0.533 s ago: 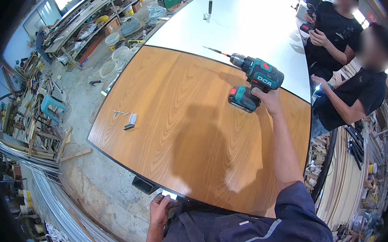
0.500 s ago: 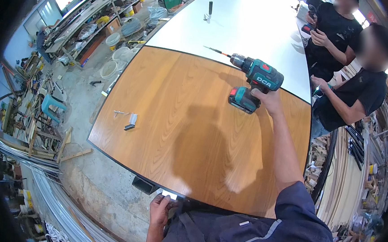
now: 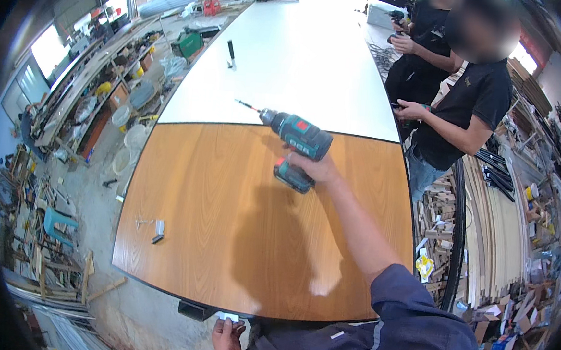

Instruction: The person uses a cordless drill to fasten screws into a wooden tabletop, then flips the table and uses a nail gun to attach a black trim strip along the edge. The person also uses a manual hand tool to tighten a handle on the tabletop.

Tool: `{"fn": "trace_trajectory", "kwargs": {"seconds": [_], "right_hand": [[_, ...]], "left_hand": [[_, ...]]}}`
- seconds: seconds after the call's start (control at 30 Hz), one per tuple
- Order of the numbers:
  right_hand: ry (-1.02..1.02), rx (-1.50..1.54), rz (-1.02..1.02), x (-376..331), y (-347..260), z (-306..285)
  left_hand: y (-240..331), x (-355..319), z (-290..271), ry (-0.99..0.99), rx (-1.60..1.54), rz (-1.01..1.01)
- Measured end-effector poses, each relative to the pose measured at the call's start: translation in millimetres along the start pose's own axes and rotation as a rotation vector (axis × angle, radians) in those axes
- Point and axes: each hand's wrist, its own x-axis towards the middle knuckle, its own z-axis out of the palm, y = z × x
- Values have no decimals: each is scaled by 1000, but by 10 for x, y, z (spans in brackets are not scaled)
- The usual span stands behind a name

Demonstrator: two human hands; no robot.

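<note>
Here, perhaps three drills (image 3: 301, 137).

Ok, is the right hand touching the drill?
Touching: the head view shows the right hand wrapped around the grip of the drill, above its battery.

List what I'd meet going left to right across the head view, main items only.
Teal stool → small metal-looking piece → slim black object → drill in the right hand → yellow-and-white packet → pale wood strips.
</note>
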Motion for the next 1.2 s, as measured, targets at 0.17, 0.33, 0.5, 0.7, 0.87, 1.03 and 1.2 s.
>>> {"fn": "trace_trajectory", "kwargs": {"seconds": [0.17,0.33,0.5,0.7,0.87,1.03,1.2], "right_hand": [[-2,39,-58,-22,-30,34],[20,-40,-17,-130,-110,45],[37,-142,-36,-246,-54,25],[95,-137,-125,-393,-80,92],[168,-60,-7,-716,-219,188],[236,-45,144,-1334,-477,487],[139,-18,305,-2119,-882,600]], "left_hand": [[-4,-7,4,56,54,-26],[-38,-33,-4,40,35,-7],[30,-53,-13,-13,95,-13],[115,-42,37,-31,146,-30],[144,22,17,-73,158,-56],[214,45,-147,-150,191,-88],[342,104,-7,-195,214,-198]]}}
